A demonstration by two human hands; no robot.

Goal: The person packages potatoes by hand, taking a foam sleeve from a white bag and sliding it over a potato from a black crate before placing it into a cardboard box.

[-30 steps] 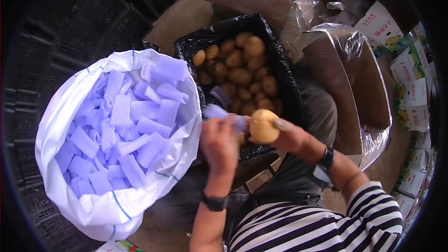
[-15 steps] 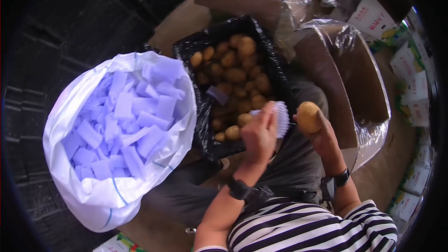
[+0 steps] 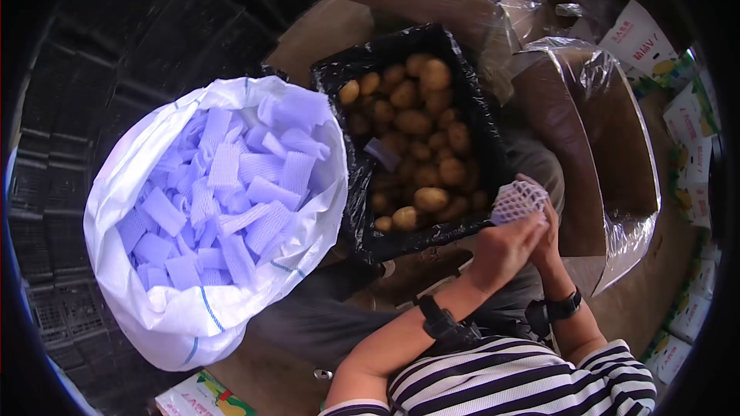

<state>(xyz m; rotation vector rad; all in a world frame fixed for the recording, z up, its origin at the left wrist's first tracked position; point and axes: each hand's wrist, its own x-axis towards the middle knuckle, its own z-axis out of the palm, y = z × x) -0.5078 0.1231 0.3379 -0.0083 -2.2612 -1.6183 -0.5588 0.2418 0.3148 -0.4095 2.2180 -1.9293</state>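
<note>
A white foam net sleeve [image 3: 518, 202] sits around a potato, whose surface is mostly hidden by the mesh. My left hand [image 3: 505, 253] is closed on the lower end of the sleeve. My right hand [image 3: 549, 237] grips the sleeved potato from the right, its fingers partly hidden behind it. Just left of my hands, a black-lined crate [image 3: 370, 243] holds several loose potatoes [image 3: 414, 122]. One loose foam sleeve [image 3: 382, 154] lies on top of them.
A white woven sack [image 3: 146, 323] full of lilac foam sleeves [image 3: 223, 166] stands on the left. Plastic-lined cardboard boxes [image 3: 563, 135] are at the right and back. Printed cartons [image 3: 686, 119] line the right edge; black crates [image 3: 69, 208] are stacked at far left.
My left hand has moved right with the foam sleeve to meet my right hand. The sleeve now covers the potato that was bare. The view has shifted slightly.
</note>
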